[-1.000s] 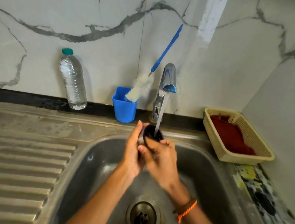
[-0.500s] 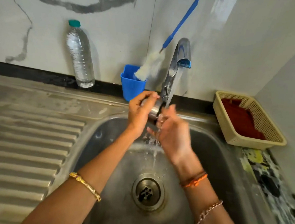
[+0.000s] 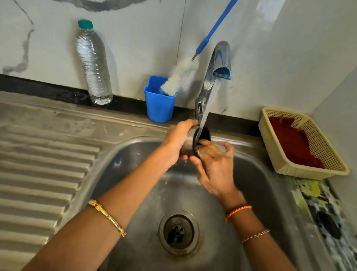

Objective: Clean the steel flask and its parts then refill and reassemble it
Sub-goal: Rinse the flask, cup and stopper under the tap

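Steel cup [image 3: 191, 141] gripped in your left hand [image 3: 178, 140] under tap [image 3: 218, 59] | right hand [image 3: 212, 165] loosely curled, seemingly empty, rubbing rim | step: rinsing | next: drain it.

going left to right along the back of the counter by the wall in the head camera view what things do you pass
Clear plastic water bottle → blue cup holding the bottle brush → running tap → cream basket with a red cloth in it.
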